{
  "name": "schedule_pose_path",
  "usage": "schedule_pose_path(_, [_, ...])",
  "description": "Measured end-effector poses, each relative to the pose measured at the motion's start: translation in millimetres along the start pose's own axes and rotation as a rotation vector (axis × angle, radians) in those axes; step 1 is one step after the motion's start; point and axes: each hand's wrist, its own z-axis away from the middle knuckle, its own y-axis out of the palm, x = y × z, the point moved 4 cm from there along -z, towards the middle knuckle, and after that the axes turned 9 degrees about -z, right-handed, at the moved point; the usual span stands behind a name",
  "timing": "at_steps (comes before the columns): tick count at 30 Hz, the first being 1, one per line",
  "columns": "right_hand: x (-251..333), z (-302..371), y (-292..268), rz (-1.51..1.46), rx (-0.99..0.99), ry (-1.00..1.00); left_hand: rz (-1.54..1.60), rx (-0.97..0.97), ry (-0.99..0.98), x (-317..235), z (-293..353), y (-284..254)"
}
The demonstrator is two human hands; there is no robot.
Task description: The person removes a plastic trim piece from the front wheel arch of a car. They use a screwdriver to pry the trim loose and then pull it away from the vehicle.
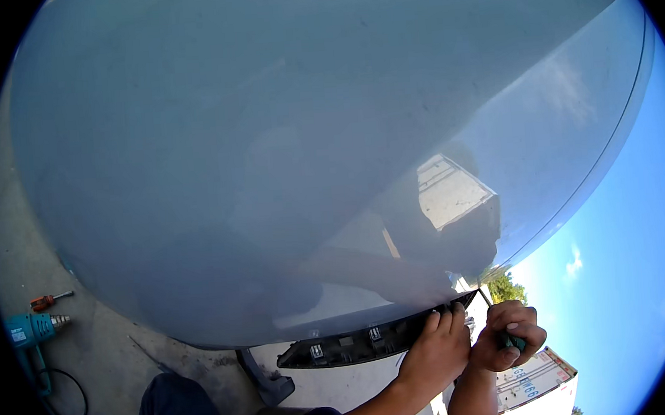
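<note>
A long black plastic trim strip (358, 347) with several metal clips along it sits against the lower edge of a glossy grey vehicle panel (215, 177). My left hand (439, 346) grips this strip near its right end, fingers curled over the upper edge. Beside it, my right hand (509, 335) is closed around the green handle of a screwdriver (513, 341). Its thin shaft points up and left to the strip's pointed right tip, close to the panel edge. Whether the shaft's end is tucked behind the strip, I cannot tell.
On the concrete at the left lie a teal heat gun (32, 329) with a black cord and an orange-handled screwdriver (48, 301). A dark grey plastic piece (266, 382) stands below the strip, near my dark-trousered knee (183, 411). A white trailer (541, 382) is behind my right hand.
</note>
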Motion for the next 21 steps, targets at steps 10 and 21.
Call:
schedule_pose_path(10, [-1.3, -8.6, 7.5, -0.034, 0.016, 0.019, -0.018, 0.024, 0.022, 1.2, 0.6, 2.7])
schedule_pose_path(21, [-2.8, -5.9, 15.8, -0.082, 0.082, 0.225, 0.02, -0.026, 0.003, 0.3, 3.3, 0.5])
